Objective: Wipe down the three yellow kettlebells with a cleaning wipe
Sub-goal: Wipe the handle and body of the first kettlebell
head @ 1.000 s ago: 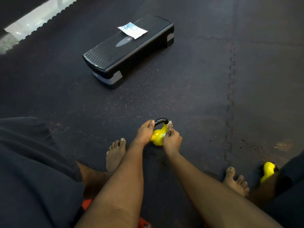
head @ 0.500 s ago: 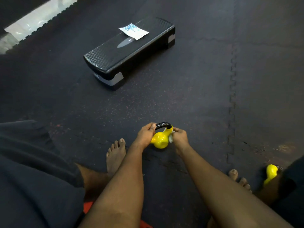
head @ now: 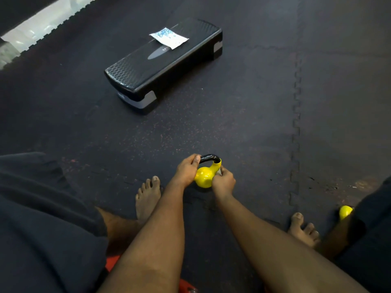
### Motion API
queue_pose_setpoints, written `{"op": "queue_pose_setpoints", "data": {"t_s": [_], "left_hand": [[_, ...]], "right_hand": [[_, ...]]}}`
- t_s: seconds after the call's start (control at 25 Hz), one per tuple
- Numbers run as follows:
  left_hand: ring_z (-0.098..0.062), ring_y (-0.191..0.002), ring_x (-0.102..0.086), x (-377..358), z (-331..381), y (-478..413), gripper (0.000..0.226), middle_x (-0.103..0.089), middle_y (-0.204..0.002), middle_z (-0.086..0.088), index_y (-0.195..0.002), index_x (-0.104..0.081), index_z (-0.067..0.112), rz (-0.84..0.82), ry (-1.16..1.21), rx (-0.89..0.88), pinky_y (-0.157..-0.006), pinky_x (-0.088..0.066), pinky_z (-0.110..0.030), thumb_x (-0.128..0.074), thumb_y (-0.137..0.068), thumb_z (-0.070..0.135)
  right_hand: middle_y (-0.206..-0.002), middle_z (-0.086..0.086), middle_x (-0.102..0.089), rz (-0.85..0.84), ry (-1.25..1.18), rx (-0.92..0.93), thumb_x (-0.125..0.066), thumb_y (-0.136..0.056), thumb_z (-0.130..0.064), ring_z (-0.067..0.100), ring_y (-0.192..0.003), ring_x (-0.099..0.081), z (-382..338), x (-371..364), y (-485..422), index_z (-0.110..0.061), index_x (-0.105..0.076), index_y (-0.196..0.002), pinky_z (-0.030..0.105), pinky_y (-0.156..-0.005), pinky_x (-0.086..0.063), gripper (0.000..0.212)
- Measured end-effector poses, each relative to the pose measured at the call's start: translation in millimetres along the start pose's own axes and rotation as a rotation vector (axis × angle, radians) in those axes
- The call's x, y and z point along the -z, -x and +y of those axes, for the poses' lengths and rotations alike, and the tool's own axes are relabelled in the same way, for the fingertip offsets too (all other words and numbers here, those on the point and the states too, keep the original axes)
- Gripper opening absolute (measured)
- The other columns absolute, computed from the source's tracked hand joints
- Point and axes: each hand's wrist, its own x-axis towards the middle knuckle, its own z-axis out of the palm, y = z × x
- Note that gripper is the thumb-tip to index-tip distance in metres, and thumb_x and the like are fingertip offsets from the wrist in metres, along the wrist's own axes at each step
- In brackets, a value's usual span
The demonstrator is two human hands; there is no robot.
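A small yellow kettlebell (head: 204,176) with a black handle lies tilted on the dark floor mat between my feet. My left hand (head: 187,171) grips the near end of its handle. My right hand (head: 224,181) presses a white cleaning wipe (head: 219,171) against the yellow neck on the right side; only a sliver of the wipe shows. A second yellow kettlebell (head: 344,211) peeks out at the right, mostly hidden behind my right leg. No third kettlebell is in view.
A black aerobic step (head: 163,66) lies further ahead with a white wipe packet (head: 169,38) on top. My bare feet (head: 148,197) rest on the mat beside the kettlebell. Something orange (head: 186,285) shows under my arms. A pale floor strip (head: 42,24) borders the mat at upper left.
The kettlebell has tilted a little and my right hand has shifted along its right side with the wipe, from the handle base down the neck. My left hand has kept its hold on the handle.
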Motion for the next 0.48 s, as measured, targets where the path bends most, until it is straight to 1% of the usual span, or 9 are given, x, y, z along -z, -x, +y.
{"op": "queue_pose_setpoints", "data": {"t_s": [0.08,0.12,0.16,0.2,0.24,0.28,0.36,0.44,0.48], "left_hand": [[-0.022,-0.106,-0.06,1,-4,0,0.026,-0.064,-0.11,-0.003,-0.108,-0.062,0.032,-0.023,0.003,-0.003,-0.096,-0.048,-0.045,-0.037,-0.101,0.038],[-0.021,-0.107,-0.06,1,-7,-1,0.026,-0.064,-0.111,-0.002,-0.108,-0.062,0.034,-0.026,0.011,-0.003,-0.097,-0.048,-0.047,-0.037,-0.101,0.039],[-0.021,-0.106,-0.061,2,-8,-1,0.026,-0.064,-0.112,-0.002,-0.107,-0.062,0.036,-0.023,0.018,-0.005,-0.097,-0.048,-0.048,-0.037,-0.101,0.04],[-0.021,-0.106,-0.061,3,-9,-1,0.025,-0.064,-0.111,-0.002,-0.106,-0.062,0.038,-0.021,0.019,-0.007,-0.097,-0.048,-0.047,-0.037,-0.1,0.041],[-0.021,-0.105,-0.061,4,-8,0,0.025,-0.064,-0.11,-0.002,-0.106,-0.061,0.038,-0.019,0.015,-0.006,-0.096,-0.048,-0.046,-0.037,-0.1,0.041],[-0.021,-0.105,-0.061,4,-8,0,0.026,-0.064,-0.109,-0.002,-0.106,-0.062,0.036,-0.01,0.013,-0.003,-0.096,-0.048,-0.045,-0.037,-0.101,0.04],[-0.023,-0.103,-0.06,3,-5,0,0.027,-0.064,-0.107,-0.005,-0.107,-0.062,0.032,0.01,0.009,0.0,-0.094,-0.048,-0.042,-0.036,-0.102,0.038],[-0.023,-0.103,-0.061,3,-3,0,0.027,-0.064,-0.107,-0.005,-0.106,-0.062,0.032,0.012,0.006,0.001,-0.094,-0.048,-0.043,-0.036,-0.102,0.039],[-0.023,-0.103,-0.061,3,-3,0,0.026,-0.064,-0.108,-0.005,-0.104,-0.061,0.034,0.01,0.01,0.0,-0.095,-0.048,-0.044,-0.036,-0.102,0.039]], "right_hand": [[-0.113,0.014,-0.07,-0.032,-0.032,-0.072,-0.06,-0.087,-0.016,0.03,-0.105,-0.064,-4,6,-11,-0.013,-0.07,-0.114,0.036,-0.087,-0.051,0.029],[-0.105,0.015,-0.072,-0.054,-0.052,-0.091,-0.064,-0.08,-0.016,0.029,-0.097,-0.066,-9,9,-17,-0.014,-0.073,-0.104,0.037,-0.081,-0.054,0.026],[-0.096,0.015,-0.074,-0.083,-0.078,-0.089,-0.064,-0.07,-0.016,0.029,-0.089,-0.068,-14,12,-21,-0.013,-0.074,-0.094,0.036,-0.07,-0.055,0.026],[-0.089,0.014,-0.074,-0.108,-0.103,-0.07,-0.062,-0.063,-0.014,0.028,-0.082,-0.068,-17,14,-25,-0.011,-0.075,-0.09,0.032,-0.061,-0.051,0.03],[-0.085,0.012,-0.074,-0.12,-0.118,-0.042,-0.06,-0.063,-0.013,0.026,-0.078,-0.068,-21,15,-27,-0.01,-0.075,-0.09,0.028,-0.058,-0.047,0.031],[-0.086,0.01,-0.075,-0.101,-0.108,0.001,-0.061,-0.07,-0.011,0.023,-0.079,-0.067,-25,15,-25,-0.01,-0.076,-0.095,0.026,-0.061,-0.046,0.029],[-0.104,0.007,-0.074,-0.002,-0.082,0.099,-0.058,-0.088,-0.009,0.02,-0.096,-0.066,-26,11,-16,-0.012,-0.073,-0.11,0.022,-0.077,-0.046,0.028],[-0.121,0.007,-0.068,0.054,-0.05,0.146,-0.049,-0.095,-0.007,0.023,-0.113,-0.061,-16,4,-3,-0.014,-0.064,-0.127,0.023,-0.092,-0.043,0.036],[-0.124,0.009,-0.066,0.055,-0.026,0.138,-0.047,-0.096,-0.007,0.026,-0.116,-0.06,-8,0,0,-0.015,-0.061,-0.131,0.027,-0.095,-0.044,0.039]]}}
